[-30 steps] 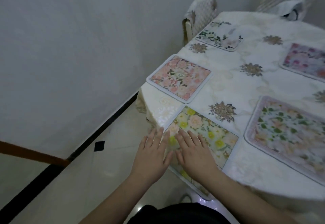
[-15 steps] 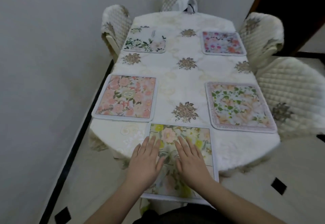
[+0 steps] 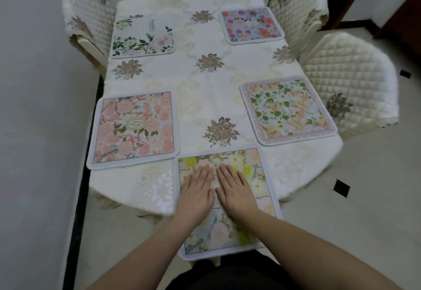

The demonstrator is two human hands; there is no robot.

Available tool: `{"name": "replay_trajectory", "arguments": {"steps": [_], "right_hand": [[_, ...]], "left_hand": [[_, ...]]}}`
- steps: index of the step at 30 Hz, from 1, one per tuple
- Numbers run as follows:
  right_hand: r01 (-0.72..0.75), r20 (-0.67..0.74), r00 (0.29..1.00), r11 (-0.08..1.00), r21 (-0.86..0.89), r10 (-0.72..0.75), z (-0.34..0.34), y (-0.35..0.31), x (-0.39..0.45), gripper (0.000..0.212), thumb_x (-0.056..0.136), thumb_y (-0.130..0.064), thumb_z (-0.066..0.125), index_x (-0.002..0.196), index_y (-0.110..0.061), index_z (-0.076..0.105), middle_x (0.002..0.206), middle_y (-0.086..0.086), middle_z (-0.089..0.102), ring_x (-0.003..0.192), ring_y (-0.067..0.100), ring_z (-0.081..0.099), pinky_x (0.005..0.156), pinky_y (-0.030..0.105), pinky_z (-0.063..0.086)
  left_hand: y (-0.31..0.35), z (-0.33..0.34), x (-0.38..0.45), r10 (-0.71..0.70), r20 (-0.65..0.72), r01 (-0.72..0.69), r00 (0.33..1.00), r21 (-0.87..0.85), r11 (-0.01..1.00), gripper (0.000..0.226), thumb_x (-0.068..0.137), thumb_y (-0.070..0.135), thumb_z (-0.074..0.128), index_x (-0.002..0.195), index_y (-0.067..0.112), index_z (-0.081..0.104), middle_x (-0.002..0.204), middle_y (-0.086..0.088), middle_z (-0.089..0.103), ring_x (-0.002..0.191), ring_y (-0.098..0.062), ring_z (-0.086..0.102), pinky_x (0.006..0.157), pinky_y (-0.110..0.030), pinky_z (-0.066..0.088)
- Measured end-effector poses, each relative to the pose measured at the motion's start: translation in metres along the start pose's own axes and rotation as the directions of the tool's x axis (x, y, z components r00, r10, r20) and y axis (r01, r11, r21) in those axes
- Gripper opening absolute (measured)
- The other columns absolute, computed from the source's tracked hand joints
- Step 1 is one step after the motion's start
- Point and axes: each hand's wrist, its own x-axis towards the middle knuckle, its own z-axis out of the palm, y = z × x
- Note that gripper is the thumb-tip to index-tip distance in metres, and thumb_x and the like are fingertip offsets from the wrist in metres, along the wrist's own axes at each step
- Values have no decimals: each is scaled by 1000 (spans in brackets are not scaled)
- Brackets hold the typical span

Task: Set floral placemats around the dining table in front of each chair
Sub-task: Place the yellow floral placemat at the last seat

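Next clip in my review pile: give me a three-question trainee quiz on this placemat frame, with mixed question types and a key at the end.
1. Count: how many floral placemats lie on the white embroidered tablecloth?
2. True or false: the left hand grips the edge of the yellow-flowered placemat.
3. Multiple choice: the green-leaf placemat with the pink border lies before (a) the cream quilted chair on the right, (b) the person, (c) the far end.

Key
1. Five.
2. False: the left hand and right hand lie flat on it, fingers straight.
3. a.
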Motion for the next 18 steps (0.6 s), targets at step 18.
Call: {"name": "replay_trajectory", "arguments": {"steps": [18], "right_hand": [[-244,-19,969,966,88,246,-20,100,-37,66,101,-53,21,156,-29,-8,162,-2,-19,150,13,-13,120,31,-6]], "left_hand": [[-60,21,-38,-199,-38,199,979,-15,980,70,100,58,9,160,22,11,167,-6,7,154,-21,4,122,-37,4]]}}
